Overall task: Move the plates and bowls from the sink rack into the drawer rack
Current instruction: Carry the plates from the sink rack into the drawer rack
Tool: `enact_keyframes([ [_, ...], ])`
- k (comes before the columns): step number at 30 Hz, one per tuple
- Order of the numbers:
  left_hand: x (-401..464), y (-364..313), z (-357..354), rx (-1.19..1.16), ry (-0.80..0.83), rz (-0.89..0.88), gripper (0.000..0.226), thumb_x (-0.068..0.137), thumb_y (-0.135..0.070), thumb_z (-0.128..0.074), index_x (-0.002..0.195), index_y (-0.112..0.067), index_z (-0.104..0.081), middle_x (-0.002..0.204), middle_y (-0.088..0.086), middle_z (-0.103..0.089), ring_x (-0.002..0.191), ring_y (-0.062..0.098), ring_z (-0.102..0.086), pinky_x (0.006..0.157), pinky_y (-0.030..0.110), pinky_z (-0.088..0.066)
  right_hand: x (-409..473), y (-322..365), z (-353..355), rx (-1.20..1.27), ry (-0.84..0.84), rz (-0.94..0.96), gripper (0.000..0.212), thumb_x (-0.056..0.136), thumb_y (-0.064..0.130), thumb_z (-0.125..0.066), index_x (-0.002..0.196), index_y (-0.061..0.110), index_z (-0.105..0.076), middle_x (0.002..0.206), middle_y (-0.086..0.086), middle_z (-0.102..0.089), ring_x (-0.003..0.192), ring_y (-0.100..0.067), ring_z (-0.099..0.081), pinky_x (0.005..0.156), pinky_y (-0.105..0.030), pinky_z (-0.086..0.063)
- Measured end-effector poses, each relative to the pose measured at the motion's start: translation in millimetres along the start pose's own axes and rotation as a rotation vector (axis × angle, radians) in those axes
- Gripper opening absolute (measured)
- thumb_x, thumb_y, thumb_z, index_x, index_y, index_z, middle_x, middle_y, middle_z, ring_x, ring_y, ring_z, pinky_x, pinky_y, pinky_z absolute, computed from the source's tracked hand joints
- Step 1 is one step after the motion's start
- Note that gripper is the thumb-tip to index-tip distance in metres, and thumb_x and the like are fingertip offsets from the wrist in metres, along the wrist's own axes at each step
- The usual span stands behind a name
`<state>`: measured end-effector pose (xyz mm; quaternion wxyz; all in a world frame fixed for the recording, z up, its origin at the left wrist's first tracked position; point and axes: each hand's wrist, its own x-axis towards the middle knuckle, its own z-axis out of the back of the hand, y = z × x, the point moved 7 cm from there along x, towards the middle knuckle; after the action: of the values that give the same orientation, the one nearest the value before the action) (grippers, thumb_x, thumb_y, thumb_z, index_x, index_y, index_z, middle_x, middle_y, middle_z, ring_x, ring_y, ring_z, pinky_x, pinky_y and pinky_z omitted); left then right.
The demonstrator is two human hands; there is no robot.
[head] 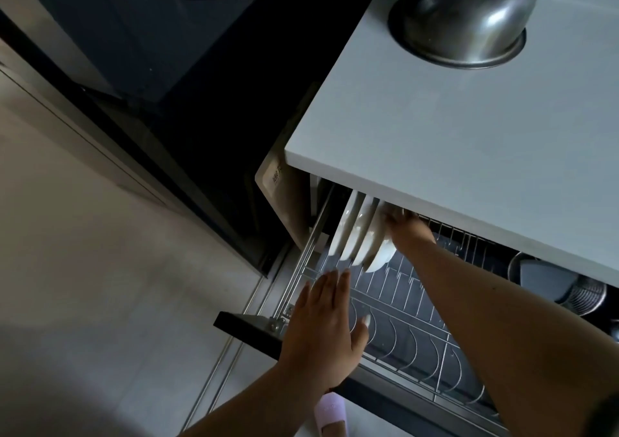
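Row of white ceramic plates [355, 235] stood on edge at the far left end of the pulled-out steel-wire drawer rack [402, 312], half tucked under the pale grey desk [469, 128] overhang. Right hand [407, 227] was at the rightmost plate, right at the desk edge; blurred, so I couldn't tell whether the grip was closed on the plate or just steadying it. Left hand [326, 316] hovered flat and empty over the rack's front left corner, fingers straight, holding nothing.

Step, as I judged it: seating a plate into its slot. Next move called for letting go, pulling the arm back out, and going to the sink rack, which was out of view.

Clearance: tight under the overhang. Slots to the right stood free. Dark round pot [549, 282] sat at the drawer's far right. Steel kettle [465, 14] on the desk, well apart.
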<state>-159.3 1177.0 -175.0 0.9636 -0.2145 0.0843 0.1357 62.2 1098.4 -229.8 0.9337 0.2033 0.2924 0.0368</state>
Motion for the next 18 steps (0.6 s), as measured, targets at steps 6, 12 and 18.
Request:
enact_keyframes([
  [6, -1, -2, 2, 0.016, -0.013, 0.010, 0.082, 0.086, -0.063, -0.016, 0.154, -0.016, -0.011, 0.158, 0.008, -0.025, 0.146, 0.021, -0.022, 0.118, 0.036, -0.012, -10, -3, 7, 0.072, -0.007, 0.017, 0.047, 0.098, 0.034, -0.045, 0.138, 0.010, -0.043, 0.130, -0.016, -0.055, 0.107, -0.031, -0.057, 0.081, -0.033, -0.045],
  [12, 3, 2, -1, 0.012, 0.049, 0.050, 0.075, 0.095, -0.060, -0.029, 0.153, -0.021, -0.003, 0.159, 0.003, -0.021, 0.145, 0.018, -0.020, 0.118, 0.036, -0.023, -49, -17, 7, 0.121, 0.008, 0.018, 0.059, 0.098, 0.039, -0.044, 0.146, 0.009, -0.028, 0.126, -0.016, -0.059, 0.102, -0.031, -0.061, 0.071, -0.026, -0.039],
  [18, 5, -14, 8, -0.083, 0.096, 0.078, 0.069, 0.095, -0.048, -0.045, 0.152, -0.023, -0.015, 0.153, 0.003, -0.033, 0.137, 0.020, -0.035, 0.110, 0.034, -0.033, -105, -45, 19, 0.186, 0.010, 0.089, 0.046, 0.097, 0.044, -0.044, 0.131, 0.013, -0.048, 0.122, -0.010, -0.062, 0.078, -0.015, -0.059, 0.066, -0.024, -0.043],
])
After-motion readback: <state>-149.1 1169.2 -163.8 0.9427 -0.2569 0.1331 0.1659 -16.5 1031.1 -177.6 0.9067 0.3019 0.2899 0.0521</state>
